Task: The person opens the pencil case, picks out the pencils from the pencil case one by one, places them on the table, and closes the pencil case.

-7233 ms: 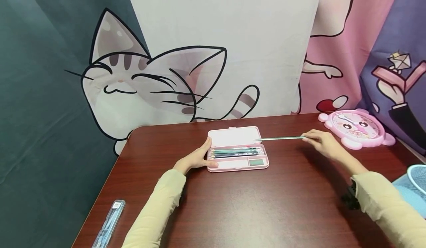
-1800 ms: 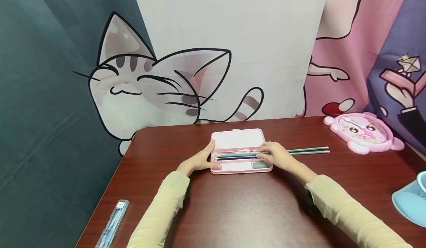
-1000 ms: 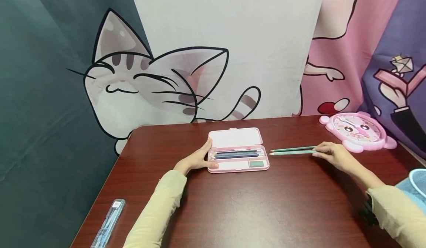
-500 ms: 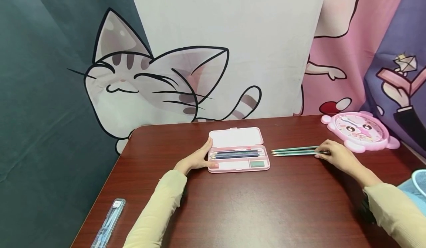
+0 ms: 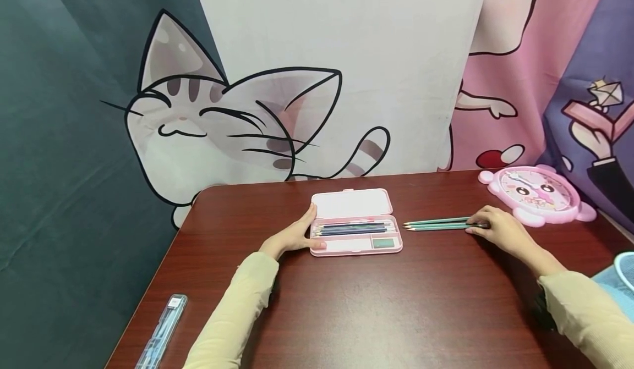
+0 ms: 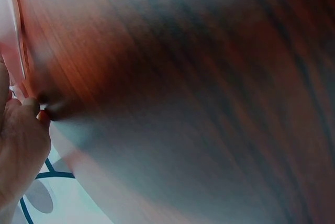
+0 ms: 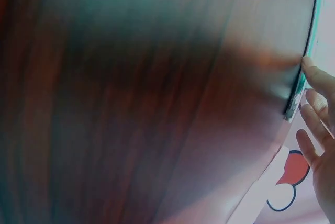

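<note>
Lid back, a pink pencil case (image 5: pixel 351 251) lies on the table in the head view, with dark blue pencils (image 5: pixel 353 230) and a green eraser-like block (image 5: pixel 383 243) inside. My left hand (image 5: pixel 292 236) grips its left end, thumb over the front tray, fingers by the hinge. To the right of the case, green pencils (image 5: pixel 436 226) lie side by side, points toward it. My right hand (image 5: pixel 502 231) holds their far ends between thumb and fingers. In the right wrist view, the thumb (image 7: pixel 314 72) touches the green pencils (image 7: pixel 312 30), while the other fingers are loosely spread.
A pink animal-shaped clock (image 5: pixel 540 193) lies behind my right hand. A blue mesh holder (image 5: pixel 614 281) is at the right edge. A clear blue slim case (image 5: pixel 163 330) lies front left. A printed cartoon curtain (image 5: pixel 337 127) hangs behind the table (image 5: pixel 346 303).
My right hand has gone into the case and brought another green pencil out beside those on the table. Their ends now lie closer together. My left hand has stayed on the case.
</note>
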Tool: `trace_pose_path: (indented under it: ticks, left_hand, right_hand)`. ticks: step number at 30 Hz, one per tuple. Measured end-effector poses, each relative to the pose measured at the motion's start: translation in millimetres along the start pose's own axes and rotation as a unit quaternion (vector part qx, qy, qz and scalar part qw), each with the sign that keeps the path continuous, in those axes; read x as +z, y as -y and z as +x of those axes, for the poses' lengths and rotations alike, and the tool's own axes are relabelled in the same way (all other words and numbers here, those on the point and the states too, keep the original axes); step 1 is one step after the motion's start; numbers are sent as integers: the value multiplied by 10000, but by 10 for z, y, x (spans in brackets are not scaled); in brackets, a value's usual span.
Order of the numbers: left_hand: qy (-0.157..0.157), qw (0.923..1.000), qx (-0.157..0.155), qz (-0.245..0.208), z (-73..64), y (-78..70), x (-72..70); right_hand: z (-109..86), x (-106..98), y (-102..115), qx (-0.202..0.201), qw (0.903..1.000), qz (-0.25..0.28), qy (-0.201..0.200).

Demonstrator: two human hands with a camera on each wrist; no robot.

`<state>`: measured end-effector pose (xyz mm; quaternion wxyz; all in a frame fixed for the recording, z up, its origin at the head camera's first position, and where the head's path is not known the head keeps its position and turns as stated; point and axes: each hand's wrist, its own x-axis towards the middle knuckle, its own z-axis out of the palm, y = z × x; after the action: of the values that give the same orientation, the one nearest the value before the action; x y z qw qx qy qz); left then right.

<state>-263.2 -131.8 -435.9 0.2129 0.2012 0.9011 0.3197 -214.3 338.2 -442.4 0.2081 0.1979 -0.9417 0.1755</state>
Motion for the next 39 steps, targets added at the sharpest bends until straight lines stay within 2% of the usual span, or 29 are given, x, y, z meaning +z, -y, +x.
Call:
trace_pose_path:
  ticks: [4, 9, 12, 16, 19, 22, 24, 31, 39]
  left_hand:
    - [-8, 10000, -20, -21, -7, -3, -6]
    - [-9, 10000, 64, 66, -1, -3, 8]
    - [-15, 10000, 61, 63, -1, 0, 14]
    - [-15, 9999, 116, 11, 4, -3, 23]
    - [-24, 9999, 151, -17, 3, -15, 21]
    - [-29, 9999, 121, 4, -5, -23, 13]
    - [-24, 10000, 89, 34, -10, -17, 7]
    - [-45, 9999, 98, -31, -22, -31, 6]
    - [-55, 9999, 126, 59, -19, -11, 14]
  right_hand:
    - [118, 78, 180, 244, 9983, 519, 55]
    - [348, 299, 550, 21, 9940, 1074, 216]
    - [491, 447, 807, -126, 9883, 1422, 544]
    - [626, 578, 1091, -295, 9809, 1598, 1072]
    - [686, 652, 1204, -406, 9754, 1598, 1466]
    - [714, 708, 1252, -457, 9723, 1571, 1667]
    - [716, 736, 1264, -567, 9743, 1485, 1597]
    - [680, 731, 1278, -1011, 9838, 1167, 908]
    - [634, 614, 1214, -1025, 9864, 1232, 376]
